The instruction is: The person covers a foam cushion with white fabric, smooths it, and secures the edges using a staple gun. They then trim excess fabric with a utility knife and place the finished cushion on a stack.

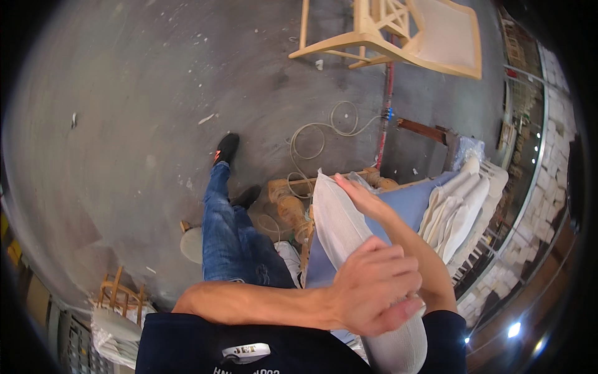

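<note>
- Fingers (389, 265) of left hand (374, 290) curled together, clamped over the near end of a pale grey cushion (339, 227), knuckles up.
- Left forearm comes across from the person's left side, just above the dark shirt hem.
- Right hand (355, 190) is further out, fingers together & flat along the cushion's top edge, near its far corner; thumb side hidden, so can't tell if it actually pinches the fabric or only presses it.
- Cushion sits tilted, running from the far corner down toward the lower edge, in front of the person's waist, held up betw. both hands.
- Clear plastic wrap (358, 179) shows at the cushion's far corner.
- Right behind it: a light blue cushion (411, 206), touching or nearly so.
- Further right, a stack of white cushions (461, 206), leaning on edge.
- Below/left: person's leg in blue jeans (224, 237), black shoe (225, 148) on grey concrete floor (124, 112).
- Pale hose (311, 140) coiled on floor beyond the leg.
- Unfinished wooden chair (398, 34) lies tipped over at the far side, well apart from the hands.
</note>
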